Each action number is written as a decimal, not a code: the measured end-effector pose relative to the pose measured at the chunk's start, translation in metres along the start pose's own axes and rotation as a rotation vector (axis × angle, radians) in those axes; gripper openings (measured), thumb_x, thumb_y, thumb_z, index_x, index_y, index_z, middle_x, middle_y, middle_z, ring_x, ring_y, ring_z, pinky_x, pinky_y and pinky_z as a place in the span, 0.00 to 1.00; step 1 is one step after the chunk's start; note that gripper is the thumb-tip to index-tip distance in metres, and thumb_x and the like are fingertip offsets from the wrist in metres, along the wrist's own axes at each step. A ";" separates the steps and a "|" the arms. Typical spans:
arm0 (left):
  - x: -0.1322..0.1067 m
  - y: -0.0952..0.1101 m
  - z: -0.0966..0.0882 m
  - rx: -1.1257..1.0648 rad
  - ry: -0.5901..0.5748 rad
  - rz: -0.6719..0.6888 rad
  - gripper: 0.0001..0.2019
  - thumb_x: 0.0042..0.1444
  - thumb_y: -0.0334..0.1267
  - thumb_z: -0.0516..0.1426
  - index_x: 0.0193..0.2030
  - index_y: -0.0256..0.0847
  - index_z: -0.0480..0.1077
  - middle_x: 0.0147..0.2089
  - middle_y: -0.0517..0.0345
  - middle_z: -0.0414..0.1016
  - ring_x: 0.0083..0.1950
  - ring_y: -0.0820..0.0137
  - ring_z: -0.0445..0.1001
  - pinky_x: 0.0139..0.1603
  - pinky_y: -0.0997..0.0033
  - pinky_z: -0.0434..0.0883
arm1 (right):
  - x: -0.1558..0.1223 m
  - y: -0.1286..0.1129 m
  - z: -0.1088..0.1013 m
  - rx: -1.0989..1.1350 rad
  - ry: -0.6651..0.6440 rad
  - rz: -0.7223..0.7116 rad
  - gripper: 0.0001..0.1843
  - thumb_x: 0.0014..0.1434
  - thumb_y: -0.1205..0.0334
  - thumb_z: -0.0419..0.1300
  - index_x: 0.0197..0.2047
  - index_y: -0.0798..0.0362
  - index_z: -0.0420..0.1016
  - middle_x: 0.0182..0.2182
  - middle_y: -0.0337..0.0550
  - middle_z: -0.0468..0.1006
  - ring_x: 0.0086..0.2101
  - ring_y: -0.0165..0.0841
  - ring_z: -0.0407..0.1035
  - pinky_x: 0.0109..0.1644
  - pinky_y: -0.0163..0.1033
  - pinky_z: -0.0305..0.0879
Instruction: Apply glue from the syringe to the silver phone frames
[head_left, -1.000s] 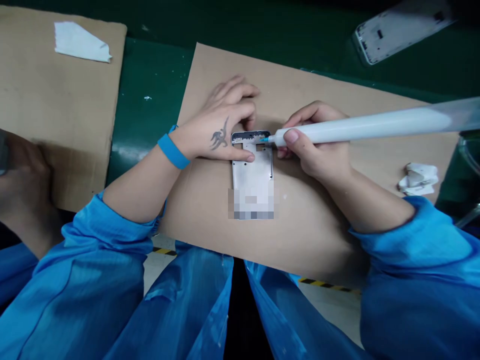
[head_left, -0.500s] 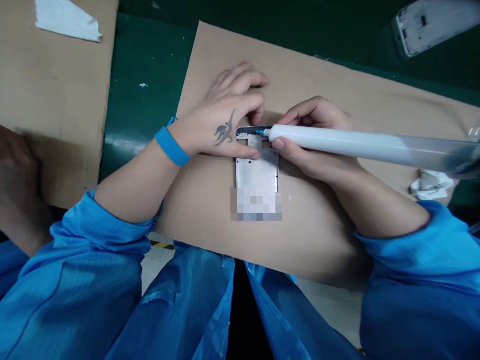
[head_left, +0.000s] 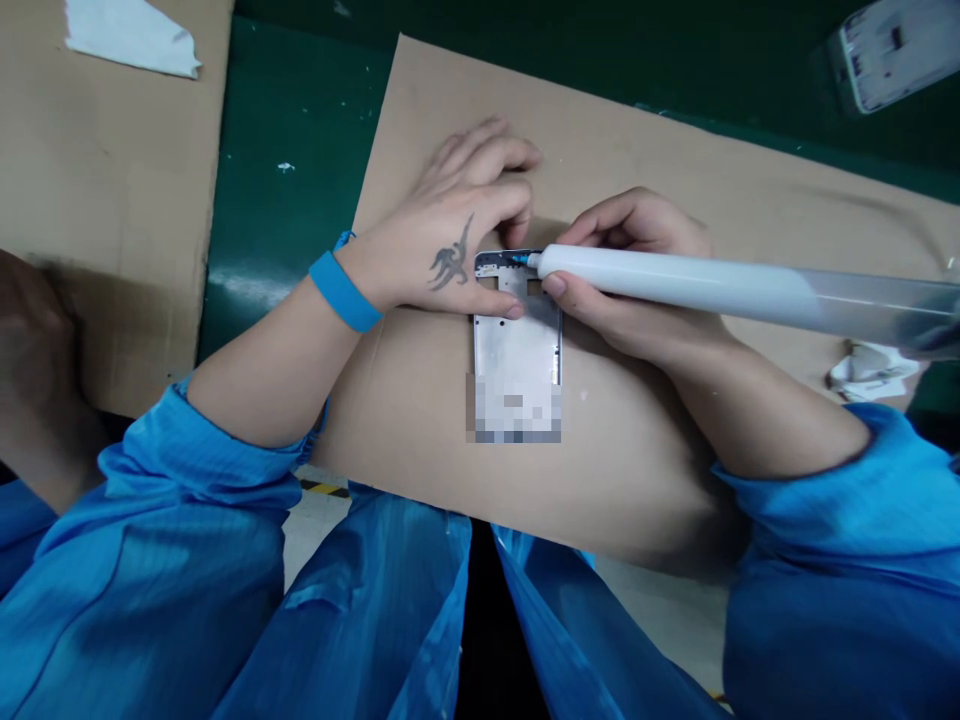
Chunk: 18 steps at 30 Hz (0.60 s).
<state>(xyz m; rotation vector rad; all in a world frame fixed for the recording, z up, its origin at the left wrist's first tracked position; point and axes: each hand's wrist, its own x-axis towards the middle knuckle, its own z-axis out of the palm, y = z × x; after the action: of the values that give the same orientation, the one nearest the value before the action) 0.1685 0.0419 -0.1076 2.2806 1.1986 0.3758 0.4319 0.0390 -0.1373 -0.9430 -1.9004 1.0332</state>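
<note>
A silvery phone middle frame (head_left: 517,345) lies flat on brown cardboard, its dark end away from me and its near end blurred out by pixels. My left hand (head_left: 480,220) holds its far left part, thumb on the face and bent index finger at the far edge. My right hand (head_left: 637,270) is closed around the front of a white-filled dispensing syringe (head_left: 675,283), which lies nearly level, pointing left. Its blue needle tip (head_left: 517,260) is at the frame's dark far strip; whether it touches I cannot tell.
Another phone frame (head_left: 911,55) lies on the green surface (head_left: 300,120) at the far right. Crumpled white paper (head_left: 874,370) sits on the cardboard (head_left: 420,440) by my right forearm. Another person's hand (head_left: 37,350) shows at the left, near more cardboard (head_left: 135,200) with a white scrap (head_left: 131,35).
The other phone frame at the upper right has shifted right in view. The needle tip has moved very slightly left along the held frame's far strip. Both hands keep their grip.
</note>
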 end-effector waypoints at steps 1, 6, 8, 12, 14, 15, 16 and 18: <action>0.000 0.000 0.000 -0.003 0.002 0.005 0.29 0.54 0.67 0.77 0.48 0.49 0.77 0.82 0.47 0.66 0.91 0.43 0.49 0.94 0.36 0.48 | 0.000 0.000 0.000 0.008 -0.006 0.007 0.23 0.57 0.41 0.85 0.45 0.44 0.84 0.37 0.41 0.85 0.32 0.38 0.72 0.32 0.49 0.65; 0.000 -0.002 0.000 0.015 0.001 0.021 0.30 0.54 0.69 0.76 0.48 0.49 0.76 0.82 0.46 0.66 0.91 0.43 0.50 0.94 0.37 0.48 | 0.001 0.000 -0.001 0.033 -0.010 0.017 0.21 0.57 0.43 0.84 0.44 0.44 0.84 0.36 0.40 0.85 0.31 0.37 0.72 0.32 0.49 0.64; -0.001 -0.003 0.000 0.024 0.001 0.032 0.31 0.56 0.70 0.74 0.49 0.48 0.76 0.83 0.44 0.65 0.91 0.42 0.50 0.94 0.37 0.47 | 0.001 0.001 -0.001 0.038 -0.006 0.017 0.19 0.57 0.46 0.83 0.44 0.44 0.84 0.36 0.40 0.85 0.31 0.37 0.72 0.32 0.49 0.62; -0.001 -0.003 0.001 0.030 0.005 0.035 0.31 0.56 0.71 0.74 0.49 0.48 0.76 0.83 0.44 0.65 0.91 0.42 0.50 0.94 0.36 0.47 | 0.000 0.001 -0.002 0.025 -0.003 0.019 0.15 0.58 0.49 0.80 0.43 0.43 0.84 0.35 0.40 0.84 0.30 0.36 0.70 0.31 0.48 0.60; -0.002 -0.003 0.001 0.029 0.009 0.045 0.32 0.55 0.69 0.75 0.50 0.46 0.76 0.83 0.41 0.65 0.91 0.39 0.50 0.93 0.35 0.46 | 0.000 -0.001 -0.002 0.018 -0.019 0.028 0.16 0.59 0.47 0.80 0.43 0.43 0.83 0.35 0.41 0.83 0.30 0.37 0.71 0.31 0.49 0.60; -0.002 -0.002 0.001 0.025 0.012 0.054 0.32 0.56 0.67 0.76 0.50 0.43 0.77 0.82 0.39 0.65 0.91 0.37 0.50 0.93 0.35 0.47 | 0.000 -0.003 -0.003 0.015 -0.032 0.033 0.16 0.60 0.45 0.80 0.43 0.42 0.83 0.36 0.41 0.83 0.30 0.38 0.71 0.31 0.49 0.60; -0.002 -0.002 0.001 0.019 0.014 0.061 0.31 0.56 0.66 0.76 0.51 0.41 0.77 0.82 0.37 0.65 0.91 0.36 0.50 0.93 0.35 0.47 | 0.000 -0.004 -0.004 0.012 -0.047 0.039 0.17 0.61 0.43 0.80 0.43 0.42 0.82 0.36 0.42 0.83 0.31 0.39 0.71 0.31 0.49 0.61; -0.002 -0.002 0.001 0.001 0.010 0.060 0.31 0.57 0.66 0.76 0.50 0.41 0.77 0.82 0.36 0.65 0.91 0.35 0.49 0.93 0.37 0.47 | 0.000 -0.006 -0.005 -0.002 -0.066 0.048 0.19 0.63 0.38 0.78 0.43 0.41 0.82 0.36 0.42 0.83 0.31 0.40 0.72 0.30 0.50 0.64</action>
<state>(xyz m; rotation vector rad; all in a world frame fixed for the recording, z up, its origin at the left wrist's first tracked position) 0.1665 0.0411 -0.1095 2.3223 1.1373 0.4102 0.4344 0.0383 -0.1299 -0.9703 -1.9410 1.1032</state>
